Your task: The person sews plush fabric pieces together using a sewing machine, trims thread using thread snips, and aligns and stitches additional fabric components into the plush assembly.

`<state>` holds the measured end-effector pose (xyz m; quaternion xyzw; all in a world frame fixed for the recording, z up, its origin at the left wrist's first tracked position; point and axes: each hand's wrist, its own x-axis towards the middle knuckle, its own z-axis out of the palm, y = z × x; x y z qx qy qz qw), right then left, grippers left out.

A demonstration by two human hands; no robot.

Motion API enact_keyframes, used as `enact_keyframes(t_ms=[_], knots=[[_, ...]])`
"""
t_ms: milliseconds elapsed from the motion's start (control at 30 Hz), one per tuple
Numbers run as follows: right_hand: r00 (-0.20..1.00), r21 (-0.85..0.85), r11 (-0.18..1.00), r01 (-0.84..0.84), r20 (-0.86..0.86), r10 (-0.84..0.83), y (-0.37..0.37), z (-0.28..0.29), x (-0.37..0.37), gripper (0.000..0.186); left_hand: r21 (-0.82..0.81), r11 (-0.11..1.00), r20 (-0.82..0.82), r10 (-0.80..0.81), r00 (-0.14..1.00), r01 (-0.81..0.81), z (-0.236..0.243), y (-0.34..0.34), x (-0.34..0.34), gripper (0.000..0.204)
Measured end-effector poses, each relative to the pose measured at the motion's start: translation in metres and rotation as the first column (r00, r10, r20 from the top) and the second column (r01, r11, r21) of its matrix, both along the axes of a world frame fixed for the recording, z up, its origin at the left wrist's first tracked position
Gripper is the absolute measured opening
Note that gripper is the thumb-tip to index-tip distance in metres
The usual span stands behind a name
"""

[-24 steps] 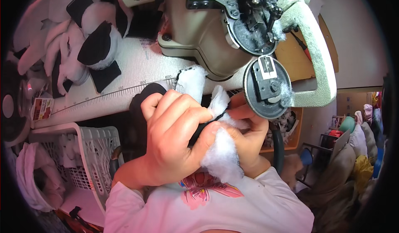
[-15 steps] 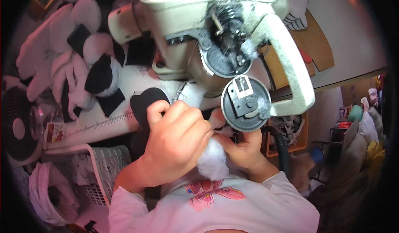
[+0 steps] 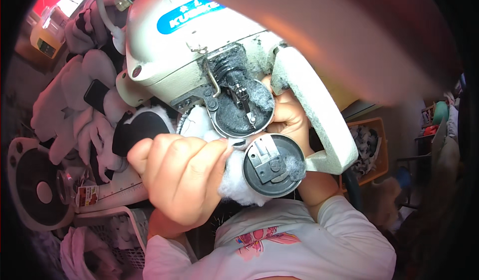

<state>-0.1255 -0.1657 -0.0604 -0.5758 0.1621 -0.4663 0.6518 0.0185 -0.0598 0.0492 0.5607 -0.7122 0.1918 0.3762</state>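
Observation:
My left hand (image 3: 184, 175) is closed in a pinch on the edge of a white plush piece (image 3: 238, 180), just left of the sewing machine's two round discs. The plush reaches into the gap between the upper disc (image 3: 229, 123), with its needle parts, and the lower toothed disc (image 3: 280, 185). Grey lint clings to both. Behind the discs, on their right, is my right hand (image 3: 291, 113); its fingers are bent, their tips hidden, so its hold does not show. A black and white plush piece (image 3: 142, 130) lies just beyond my left hand.
The cream sewing machine (image 3: 154, 55) fills the middle, its curved arm (image 3: 319, 105) on the right. White plush pieces (image 3: 75, 90) are heaped left, near a dark fan (image 3: 42, 190) and a white basket (image 3: 134, 235). An orange crate (image 3: 381, 155) holds scraps. A blurred shape (image 3: 379, 35) covers the upper right.
My right hand has gone from below the lower disc to behind the discs. The plush has come up to the gap between them, with my left hand still pinching it. The view has shifted.

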Motion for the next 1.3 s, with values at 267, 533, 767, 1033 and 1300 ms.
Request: enact_keyframes(t_ms=[267, 533, 767, 1033, 1300], knots=[[0.999, -0.155, 0.987, -0.043, -0.039, 0.037, -0.013, 0.001, -0.001, 0.015, 0.039, 0.995, -0.031, -0.091, 0.995, 0.093, 0.008, -0.005, -0.003, 0.023], [1.0, -0.174, 0.985, -0.01, 0.021, 0.014, -0.011, -0.008, 0.006, 0.014, 0.073, 0.992, -0.029, -0.099, 0.995, 0.101, 0.003, -0.004, 0.004, 0.024], [0.995, -0.121, 0.991, -0.05, 0.077, 0.06, -0.008, 0.004, 0.001, 0.008, 0.026, 0.979, -0.11, -0.197, 0.974, 0.201, -0.002, -0.011, 0.007, 0.026], [0.962, 0.544, 0.839, -0.01, 0.235, -0.141, 0.048, 0.021, -0.019, 0.041, 0.065, 0.973, -0.083, -0.215, 0.973, 0.221, -0.001, -0.012, 0.008, 0.021], [0.997, -0.297, 0.952, 0.077, 0.042, -0.068, -0.006, 0.01, -0.015, 0.031, 0.07, 0.97, -0.173, -0.22, 0.96, 0.235, 0.006, -0.011, 0.004, 0.021]])
